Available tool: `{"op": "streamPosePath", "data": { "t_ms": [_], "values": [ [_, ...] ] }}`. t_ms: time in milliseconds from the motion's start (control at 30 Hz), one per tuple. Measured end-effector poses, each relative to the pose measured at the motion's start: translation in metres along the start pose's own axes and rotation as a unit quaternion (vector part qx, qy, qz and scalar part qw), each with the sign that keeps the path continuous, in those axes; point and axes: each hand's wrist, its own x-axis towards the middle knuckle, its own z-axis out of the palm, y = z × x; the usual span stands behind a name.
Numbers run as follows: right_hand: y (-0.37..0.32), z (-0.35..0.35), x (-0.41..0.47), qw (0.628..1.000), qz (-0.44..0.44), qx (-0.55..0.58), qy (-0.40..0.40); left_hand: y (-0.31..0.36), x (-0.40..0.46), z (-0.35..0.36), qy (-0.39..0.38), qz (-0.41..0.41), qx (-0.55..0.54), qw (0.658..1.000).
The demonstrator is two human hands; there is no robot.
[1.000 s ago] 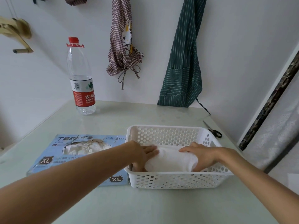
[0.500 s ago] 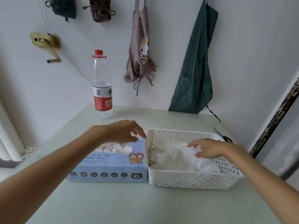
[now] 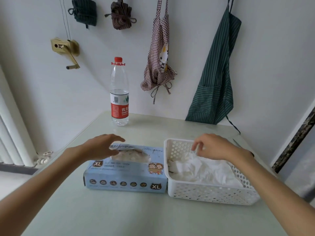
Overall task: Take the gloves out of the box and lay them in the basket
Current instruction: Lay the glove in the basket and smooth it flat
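— Two hands up; what are your fingers doing?
— Your left hand [image 3: 102, 147] hovers with fingers spread and relaxed, holding nothing; the blue glove box [image 3: 126, 171] lies just under them, its opening showing gloves.
— And the other?
— Your right hand [image 3: 216, 147] has fingers loosely curled; whether the fingertips [image 3: 195, 148] pinch anything I cannot tell. White gloves [image 3: 201, 169] lie heaped directly below them in the white basket [image 3: 211, 193], which touches the box's side.

Box [image 3: 126, 174] touching basket [image 3: 211, 193]; bottle [image 3: 119, 92] stands behind; bare table [image 3: 136, 215] in front.
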Motion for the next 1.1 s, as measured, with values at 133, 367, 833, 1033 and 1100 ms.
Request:
{"op": "streamPosePath", "data": {
  "t_ms": [133,367,833,1033,1100],
  "values": [
    [-0.089,0.018,0.022,0.989,-0.115,0.080,0.050,-0.017,-0.008,0.023,-0.026,-0.030,-0.041,0.998],
    [-0.160,0.059,0.053,0.971,-0.170,0.165,0.032,-0.034,-0.027,0.027,-0.004,0.003,-0.210,0.978],
    [-0.140,0.017,0.057,0.899,-0.156,0.407,0.038,-0.038,-0.022,0.020,-0.041,0.029,-0.174,0.983],
    [-0.125,-0.008,0.045,0.831,-0.098,0.533,0.122,-0.041,-0.018,0.017,-0.060,0.035,-0.160,0.985],
    [-0.121,-0.014,0.042,0.841,-0.102,0.517,0.119,-0.040,-0.014,0.014,-0.059,0.038,-0.163,0.984]
  ]
}}
